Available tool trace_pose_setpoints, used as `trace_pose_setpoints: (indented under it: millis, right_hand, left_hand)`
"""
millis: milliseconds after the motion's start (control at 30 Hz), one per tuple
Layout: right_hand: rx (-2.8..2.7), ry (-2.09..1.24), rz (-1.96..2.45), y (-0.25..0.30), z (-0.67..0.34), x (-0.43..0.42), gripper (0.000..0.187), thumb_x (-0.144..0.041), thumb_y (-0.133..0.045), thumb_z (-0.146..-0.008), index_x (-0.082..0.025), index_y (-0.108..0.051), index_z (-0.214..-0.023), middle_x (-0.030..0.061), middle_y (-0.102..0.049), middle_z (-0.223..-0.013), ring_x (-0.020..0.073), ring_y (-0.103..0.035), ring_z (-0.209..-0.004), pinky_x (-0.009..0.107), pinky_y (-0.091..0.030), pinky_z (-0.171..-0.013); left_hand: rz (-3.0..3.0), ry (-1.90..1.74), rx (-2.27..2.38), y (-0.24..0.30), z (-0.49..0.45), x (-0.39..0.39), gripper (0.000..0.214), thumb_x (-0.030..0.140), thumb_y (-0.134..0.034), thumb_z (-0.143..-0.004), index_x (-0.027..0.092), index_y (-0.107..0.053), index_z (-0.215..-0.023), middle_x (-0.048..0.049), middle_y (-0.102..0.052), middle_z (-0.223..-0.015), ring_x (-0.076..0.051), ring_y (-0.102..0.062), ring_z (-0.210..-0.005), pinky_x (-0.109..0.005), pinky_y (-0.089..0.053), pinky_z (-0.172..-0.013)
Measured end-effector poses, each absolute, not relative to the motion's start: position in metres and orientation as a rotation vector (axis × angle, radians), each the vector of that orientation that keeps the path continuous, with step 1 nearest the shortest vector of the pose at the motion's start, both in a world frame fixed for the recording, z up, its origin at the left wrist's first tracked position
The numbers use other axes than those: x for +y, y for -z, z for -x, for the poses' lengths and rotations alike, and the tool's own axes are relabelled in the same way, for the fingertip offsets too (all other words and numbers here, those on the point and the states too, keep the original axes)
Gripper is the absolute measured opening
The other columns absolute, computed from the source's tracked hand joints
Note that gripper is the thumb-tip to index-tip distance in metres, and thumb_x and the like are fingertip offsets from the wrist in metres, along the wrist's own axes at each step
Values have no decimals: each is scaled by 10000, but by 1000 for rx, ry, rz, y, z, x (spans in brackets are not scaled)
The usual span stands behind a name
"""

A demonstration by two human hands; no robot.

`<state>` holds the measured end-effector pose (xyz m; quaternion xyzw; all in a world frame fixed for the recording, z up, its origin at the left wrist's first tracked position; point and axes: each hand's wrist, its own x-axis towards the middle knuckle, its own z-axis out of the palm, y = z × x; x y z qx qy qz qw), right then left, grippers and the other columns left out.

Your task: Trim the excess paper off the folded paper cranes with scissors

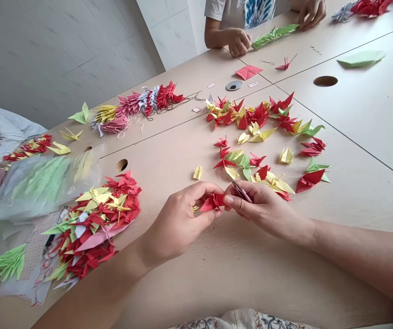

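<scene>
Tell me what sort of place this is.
Probably a craft room or classroom set up for group paper folding: long pale joined tables with cable holes, heaps of origami cranes, strung crane strands, and a second person working across the table.

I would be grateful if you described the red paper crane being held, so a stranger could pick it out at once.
On the pale table, two hands meet below the scattered paper cranes. The left hand pinches a red paper crane, the only one held, beside the pink tool in the right hand.
</scene>
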<state>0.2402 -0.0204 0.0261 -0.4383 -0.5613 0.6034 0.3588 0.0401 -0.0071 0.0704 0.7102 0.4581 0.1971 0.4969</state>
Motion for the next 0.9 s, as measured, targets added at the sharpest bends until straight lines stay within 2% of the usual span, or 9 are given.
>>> trace_pose_setpoints:
  millis: [133,300,467,733,900]
  right_hand:
    - [-1396,-1616,1128,-29,-239,-23,538,-731,-688,-826,-219,-569,-710,-68,-417,-553,97,-342,-511,265,-278,-479]
    - [-1335,-1711,1108,-31,-239,-26,564,-757,-650,-837,-207,-595,-724,-35,-500,-593,97,-384,-503,269,-290,-462]
    - [-1347,-1786,1066,-34,-238,-26,521,-696,-691,-847,-212,-588,-683,-59,-444,-540,90,-338,-483,273,-267,-462]
    - [-1438,-1879,985,-34,-237,-31,553,-744,-633,-876,-205,-634,-755,-44,-477,-623,98,-365,-544,268,-283,-486]
    - [-1475,-1937,928,-36,-244,-34,462,-671,-616,-940,-211,-600,-892,-45,-432,-720,117,-378,-632,259,-340,-548]
  left_hand:
    - [-1443,-568,987,-68,-39,-10,162,183,-776,-877,254,-734,-1016,6,-750,-1022,-133,-690,-977,-233,-547,-870]
    - [-1059,-659,884,-61,-35,-14,145,155,-809,-862,246,-780,-971,15,-778,-1002,-105,-724,-943,-208,-576,-872]
    - [-879,-720,848,-53,-33,-24,109,190,-850,-840,239,-804,-926,9,-779,-879,-99,-716,-862,-194,-568,-833]
    - [-777,-698,769,-53,-26,-34,138,177,-875,-805,234,-829,-921,-1,-749,-834,-95,-701,-762,-185,-588,-739]
    - [-739,-734,733,-49,-21,-29,114,197,-874,-806,220,-828,-907,-8,-735,-819,-90,-691,-723,-168,-583,-689]
